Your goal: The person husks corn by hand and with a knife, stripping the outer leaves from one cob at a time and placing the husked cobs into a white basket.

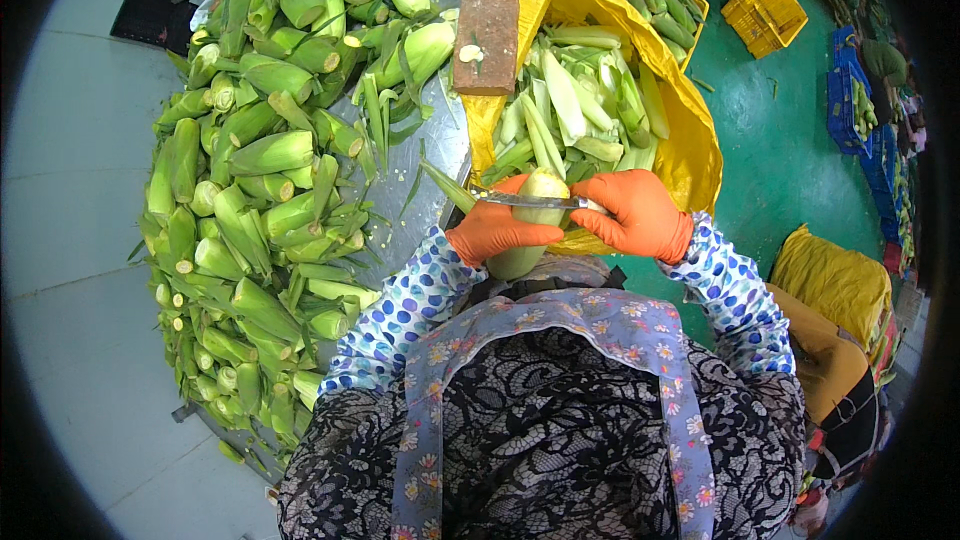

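Note:
An orange glove covers my left hand [495, 229], which grips an ear of corn [541, 214] in pale green husk, its cut yellowish end facing away from me. My right hand [637, 214], gloved the same way, holds a knife [529, 201] by its light handle. The metal blade lies across the ear near the cut end, pointing left. Just beyond both hands, a yellow woven sack [690, 142] gapes wide, with loose corn husks [566, 101] inside. A brick [486, 41] rests on the sack's left edge, at the metal table's [442, 127] side.
Left of me, a big heap of unhusked corn [262, 150] covers much of the table. Yellow crates of corn [664, 11] stand behind the sack. A yellow crate [765, 13] and blue crates [850, 101] sit on the green floor [787, 142]. At right lies a folded yellow sack [832, 281].

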Motion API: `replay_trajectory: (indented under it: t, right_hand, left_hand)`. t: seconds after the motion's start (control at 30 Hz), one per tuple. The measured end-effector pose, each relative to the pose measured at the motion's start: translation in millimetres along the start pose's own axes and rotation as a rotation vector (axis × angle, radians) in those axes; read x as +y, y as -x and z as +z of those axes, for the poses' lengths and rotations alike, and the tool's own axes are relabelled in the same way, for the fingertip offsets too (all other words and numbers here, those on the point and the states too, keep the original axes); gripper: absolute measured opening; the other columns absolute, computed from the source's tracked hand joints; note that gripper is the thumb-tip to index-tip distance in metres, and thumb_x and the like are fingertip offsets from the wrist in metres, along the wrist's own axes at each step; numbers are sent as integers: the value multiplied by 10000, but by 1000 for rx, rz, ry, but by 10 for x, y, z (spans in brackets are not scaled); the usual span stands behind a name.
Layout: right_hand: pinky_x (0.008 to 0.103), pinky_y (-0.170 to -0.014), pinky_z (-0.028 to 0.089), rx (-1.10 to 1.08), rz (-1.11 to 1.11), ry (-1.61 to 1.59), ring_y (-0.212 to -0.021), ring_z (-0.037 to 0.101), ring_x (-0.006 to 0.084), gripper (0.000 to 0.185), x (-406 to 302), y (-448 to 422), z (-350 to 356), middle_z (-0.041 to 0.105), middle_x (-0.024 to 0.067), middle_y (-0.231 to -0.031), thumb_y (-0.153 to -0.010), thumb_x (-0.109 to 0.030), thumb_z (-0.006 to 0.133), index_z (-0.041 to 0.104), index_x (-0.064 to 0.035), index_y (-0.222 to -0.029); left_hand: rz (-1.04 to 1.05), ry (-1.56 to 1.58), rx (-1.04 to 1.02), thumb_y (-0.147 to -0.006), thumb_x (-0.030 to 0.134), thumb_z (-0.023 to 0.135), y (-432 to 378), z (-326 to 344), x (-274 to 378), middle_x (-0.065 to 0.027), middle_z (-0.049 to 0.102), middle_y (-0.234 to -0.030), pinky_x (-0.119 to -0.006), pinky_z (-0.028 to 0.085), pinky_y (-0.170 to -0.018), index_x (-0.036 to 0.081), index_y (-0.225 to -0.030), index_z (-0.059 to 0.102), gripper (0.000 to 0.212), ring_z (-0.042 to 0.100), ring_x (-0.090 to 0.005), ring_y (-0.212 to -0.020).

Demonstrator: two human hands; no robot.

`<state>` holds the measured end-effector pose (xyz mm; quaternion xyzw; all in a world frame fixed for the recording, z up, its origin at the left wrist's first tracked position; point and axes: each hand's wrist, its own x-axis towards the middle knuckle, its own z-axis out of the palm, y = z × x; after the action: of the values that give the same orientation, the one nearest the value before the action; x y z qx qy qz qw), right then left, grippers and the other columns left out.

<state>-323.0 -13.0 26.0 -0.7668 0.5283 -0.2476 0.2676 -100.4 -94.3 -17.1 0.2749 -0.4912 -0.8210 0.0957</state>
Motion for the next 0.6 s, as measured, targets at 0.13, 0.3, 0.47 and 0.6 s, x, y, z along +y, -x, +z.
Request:
replay_trajectory:
  t: [0.13,0.3,0.47,0.6]
  right_hand:
    - [446,-585,477,-97,164,-6,-666,618,352,259,371,339,-173,621,144,-718,-883,-315,631,664,-58,-891]
    - [410,-594,488,-50,344,-74,-680,642,347,238,444,648,-384,637,166,-740,-882,-278,639,675,-43,-892]
    - [420,-597,493,35,127,-87,-694,635,355,234,119,138,-161,643,154,-761,-874,-288,648,667,-62,-934]
    - [443,-585,479,14,63,-31,-696,623,362,260,86,45,-64,632,145,-752,-876,-326,644,657,-76,-944]
  left_hand:
    - [-78,0,65,-696,171,837,42,-58,-83,-44,657,-1057,-303,491,-857,55,-1203,573,583,609,-137,-958]
    - [-91,6,159,-746,160,780,40,-122,-73,-79,670,-1049,-323,499,-869,27,-1197,556,521,630,-170,-970]
    - [-120,-93,-53,-689,161,809,-23,-189,25,-79,555,-1244,-313,431,-970,32,-1403,409,828,522,-163,-1137]
    - [-68,-148,-68,-681,165,822,-23,-80,154,-67,562,-1236,-301,428,-970,53,-1414,405,851,519,-159,-1140]
